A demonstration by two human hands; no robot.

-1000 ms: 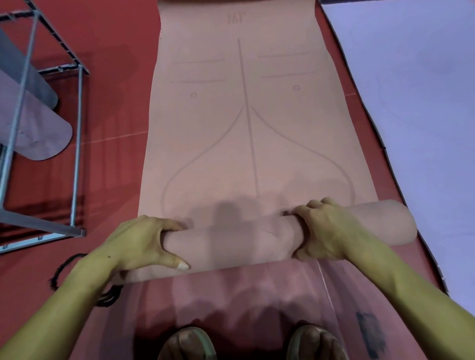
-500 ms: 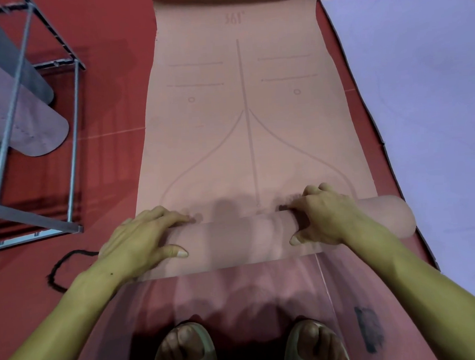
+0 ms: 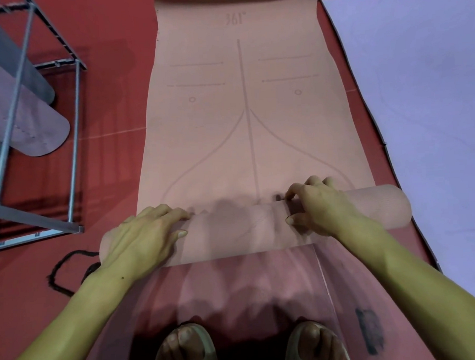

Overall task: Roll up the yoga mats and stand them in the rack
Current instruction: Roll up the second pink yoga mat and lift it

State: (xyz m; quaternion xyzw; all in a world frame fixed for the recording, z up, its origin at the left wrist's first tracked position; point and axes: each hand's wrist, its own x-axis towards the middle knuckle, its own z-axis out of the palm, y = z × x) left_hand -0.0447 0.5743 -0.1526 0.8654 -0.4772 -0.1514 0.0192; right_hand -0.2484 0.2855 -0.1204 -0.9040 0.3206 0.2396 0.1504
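Observation:
A pink yoga mat [image 3: 245, 125] with printed guide lines lies stretched away from me on the red floor. Its near end is wound into a thick roll [image 3: 233, 229] lying crosswise. My left hand [image 3: 141, 238] rests on top of the roll's left part, fingers fairly straight and pressing down. My right hand [image 3: 322, 208] sits on the right part, fingers curled over the far side and thumb on the near side. The metal rack [image 3: 74, 149] stands at the left and holds two rolled mats [image 3: 30, 129].
A lilac mat [image 3: 432, 117] lies flat along the right side. A black cord [image 3: 58, 272] lies on the floor by my left wrist. My sandalled feet [image 3: 184, 348] stand just behind the roll on the red floor.
The roll has moved away from me and grown thicker. My left hand has flattened from a grip to a press on top. My right hand stays curled on the roll.

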